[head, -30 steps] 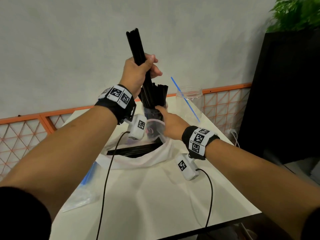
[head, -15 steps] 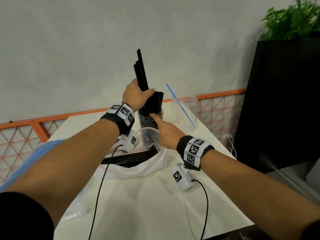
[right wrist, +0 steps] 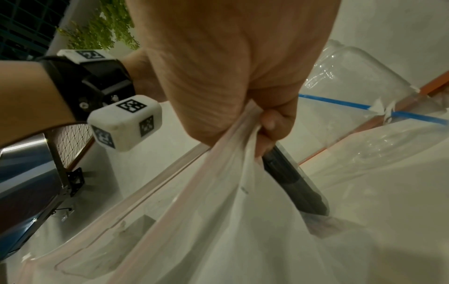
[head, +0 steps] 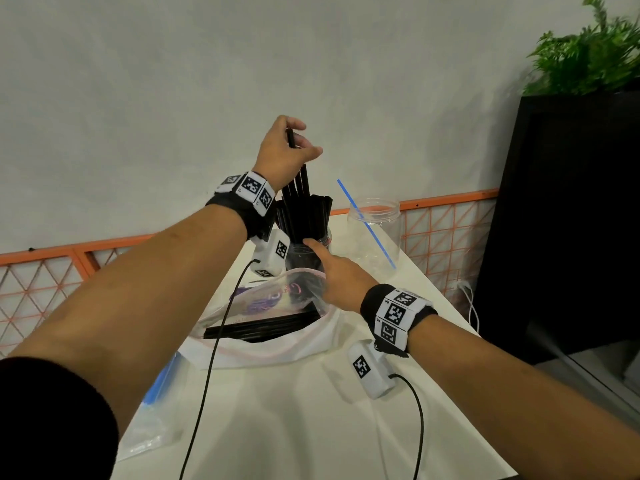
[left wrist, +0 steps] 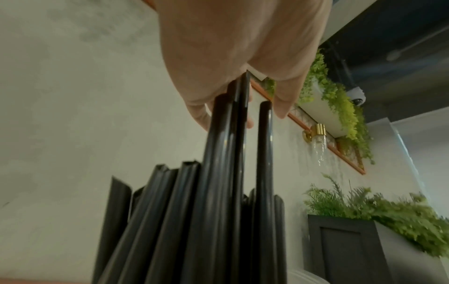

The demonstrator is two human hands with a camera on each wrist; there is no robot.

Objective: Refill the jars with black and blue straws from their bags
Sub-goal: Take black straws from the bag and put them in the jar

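At the lower left of the head view, a bag with blue straws (head: 157, 386) lies on the white table (head: 294, 427). It waits for its turn.

Near the middle, the left hand (head: 282, 150) is up high. Its fingers pinch the tops of a few black straws (head: 300, 188). These stick up taller than the rest in the jar of black straws (head: 306, 252). To do this well, the hand should push them straight down, then let go, so none bend or pop out.

Below the jar, the open clear bag (head: 277, 327) holds more black straws lying flat. The right hand (head: 341, 280) grips the bag's edge in curled fingers, right beside the jar. It should keep the bag open and steady.

To the right stands a clear jar (head: 375, 230) with just one blue straw (head: 367, 225) leaning in it.
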